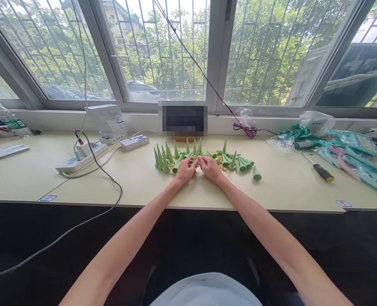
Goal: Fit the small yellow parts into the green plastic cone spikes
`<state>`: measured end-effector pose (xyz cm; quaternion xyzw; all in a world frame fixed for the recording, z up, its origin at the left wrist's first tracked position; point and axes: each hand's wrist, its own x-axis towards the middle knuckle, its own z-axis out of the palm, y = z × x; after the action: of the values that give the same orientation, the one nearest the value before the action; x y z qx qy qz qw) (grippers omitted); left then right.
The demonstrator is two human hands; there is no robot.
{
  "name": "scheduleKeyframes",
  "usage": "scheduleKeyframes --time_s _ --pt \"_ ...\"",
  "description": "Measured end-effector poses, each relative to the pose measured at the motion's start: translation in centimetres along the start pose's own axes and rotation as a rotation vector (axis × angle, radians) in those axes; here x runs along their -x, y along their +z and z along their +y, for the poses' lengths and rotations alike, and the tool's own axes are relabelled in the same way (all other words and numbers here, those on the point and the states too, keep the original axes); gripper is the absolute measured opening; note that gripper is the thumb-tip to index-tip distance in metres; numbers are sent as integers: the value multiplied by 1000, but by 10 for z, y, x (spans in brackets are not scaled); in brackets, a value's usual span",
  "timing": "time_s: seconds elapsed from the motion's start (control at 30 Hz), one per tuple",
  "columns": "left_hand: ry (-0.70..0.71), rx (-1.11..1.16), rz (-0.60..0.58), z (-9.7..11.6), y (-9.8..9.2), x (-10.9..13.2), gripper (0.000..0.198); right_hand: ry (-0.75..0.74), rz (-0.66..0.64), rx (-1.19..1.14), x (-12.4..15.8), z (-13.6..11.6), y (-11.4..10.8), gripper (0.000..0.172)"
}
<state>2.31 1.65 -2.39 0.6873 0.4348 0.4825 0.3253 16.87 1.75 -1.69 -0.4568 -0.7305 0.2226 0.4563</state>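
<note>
My left hand (186, 170) pinches a green cone (196, 154); right hand (210, 167), I can't tell. Likely light, stiff; grip its base, below the fingertips.

Left hand (186, 171), right hand (210, 168) nearly meeting amid green cones (233, 161) (several upright).

Bright daylight through windows (258, 55); deep shadow under table (137, 185); edges stretched.
</note>
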Motion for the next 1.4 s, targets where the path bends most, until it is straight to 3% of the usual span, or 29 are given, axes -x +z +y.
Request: scheduleKeyframes --time_s 0.27,0.83,1.1,1.4 --pt "39 -14 -37 1 -1 2 33 -68 28 -19 2 3 -1 39" --pt "74 -52 -58 -1 -1 2 28 -14 24 -9 0 5 1 40" --pt "96 -134 -48 6 0 3 37 5 82 -17 -1 5 2 43" --pt "114 -198 -21 8 -2 3 37 31 38 -94 1 -1 -2 50"
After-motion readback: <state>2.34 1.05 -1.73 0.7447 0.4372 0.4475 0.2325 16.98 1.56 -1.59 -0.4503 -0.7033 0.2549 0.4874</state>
